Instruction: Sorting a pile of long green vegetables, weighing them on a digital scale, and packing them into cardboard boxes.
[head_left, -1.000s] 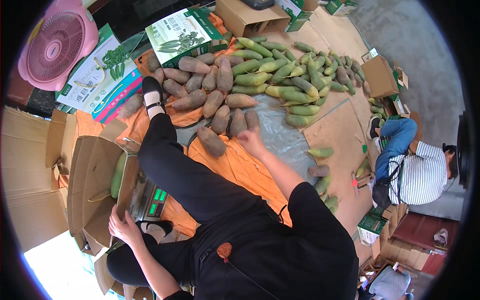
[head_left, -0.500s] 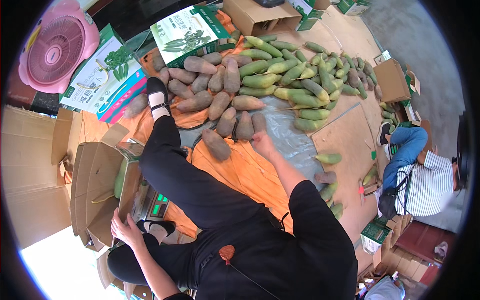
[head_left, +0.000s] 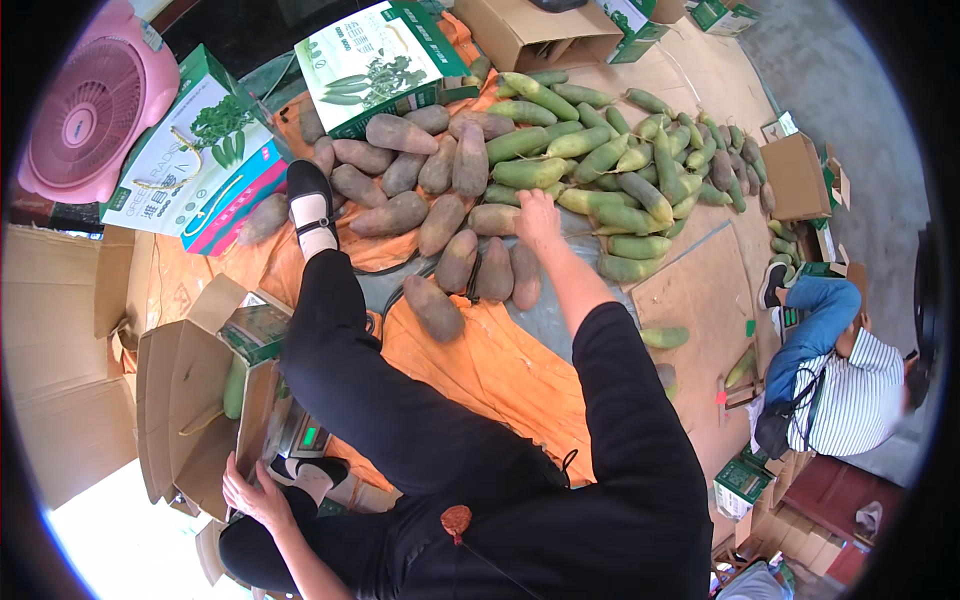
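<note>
Below and to the right of the white-and-green box (head_left: pixel 372 70), the purplish-brown radish (head_left: pixel 490 219) nearest your grip lies with its long axis running across your view, almost level, so that its right-hand end meets or nearly meets your right hand (head_left: pixel 541 222). From that hand, then, the radish lies straight to the left, while a pale green radish (head_left: pixel 527 174), also down and to the right of the box, lies just beyond your fingertips. Your right hand is clearly the nearer one; your left hand (head_left: pixel 259 498) is well apart from both radishes, far below the box and somewhat to its left, at the edge of an open carton (head_left: pixel 165 395). Your right fingers are bent and point away from you (the back of the hand hides the palm side), so I cannot tell how wide they are spread or whether they have hold of either radish. Your left hand looks loose, with thumb and fingers parted, and it touches the carton's near edge; whether it pinches the cardboard or only rests against it, I cannot tell.
</note>
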